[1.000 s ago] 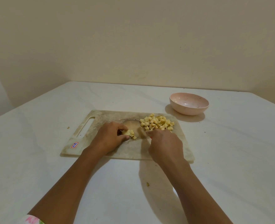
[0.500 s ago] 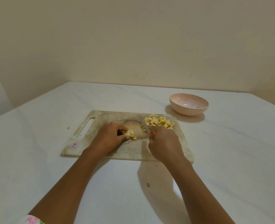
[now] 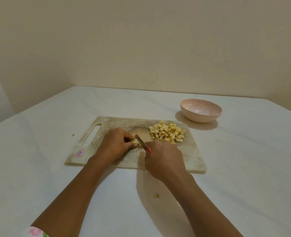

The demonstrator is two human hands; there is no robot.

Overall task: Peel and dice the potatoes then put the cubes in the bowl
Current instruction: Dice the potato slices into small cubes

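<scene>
The left hand curls its fingers over a small potato piece, pinning it to the cutting board so it cannot slip. The right hand is wrapped round the knife handle, with the blade just beside the left fingertips, seemingly for another cut. The finished cubes lie beyond the blade, near the bowl, probably heaped there to keep the cutting spot free.

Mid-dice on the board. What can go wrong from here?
1. The knife lies close against the fingertips of the left hand, which pinch a small potato piece; a slip may nick them.
2. The cube pile sits near the far right corner of the cutting board; a sweep could push cubes onto the table, where a scrap already lies.
3. The bowl stands apart from the board, so carried cubes might drop.
</scene>
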